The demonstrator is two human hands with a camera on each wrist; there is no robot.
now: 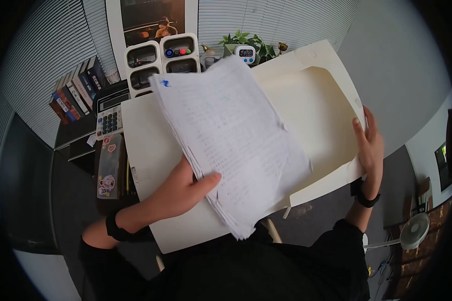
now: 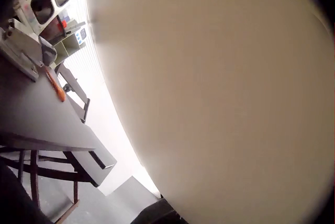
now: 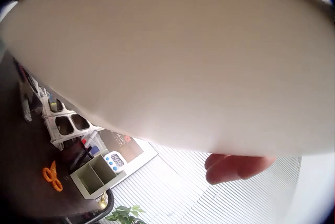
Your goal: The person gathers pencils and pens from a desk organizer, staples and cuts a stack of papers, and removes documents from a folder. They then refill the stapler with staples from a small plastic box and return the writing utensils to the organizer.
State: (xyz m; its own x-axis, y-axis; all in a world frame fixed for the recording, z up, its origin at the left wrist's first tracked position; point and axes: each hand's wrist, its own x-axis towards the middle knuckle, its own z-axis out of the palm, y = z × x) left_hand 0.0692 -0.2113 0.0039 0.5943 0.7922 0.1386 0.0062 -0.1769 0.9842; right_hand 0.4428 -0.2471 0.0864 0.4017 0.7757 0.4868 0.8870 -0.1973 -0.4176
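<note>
A stack of written paper sheets (image 1: pixel 226 125) lies slanted over an opened white folder (image 1: pixel 326 115). My left hand (image 1: pixel 178 188) grips the stack at its lower left edge, thumb on top and the fingers hidden beneath. My right hand (image 1: pixel 370 148) holds the folder's right edge, thumb on the inner side. In the right wrist view, fingertips (image 3: pixel 235 167) show past the edge of the pale folder surface (image 3: pixel 183 67). A pale surface (image 2: pixel 220 98) fills most of the left wrist view, where the left hand does not show.
Behind the folder stand a white organizer (image 1: pixel 158 62) with pens, a timer (image 1: pixel 245 53) and a plant. To the left are a calculator (image 1: pixel 109 122), a pencil case (image 1: pixel 110 168) and books (image 1: pixel 78 90). Orange scissors (image 3: pixel 52 177) lie on the dark desk.
</note>
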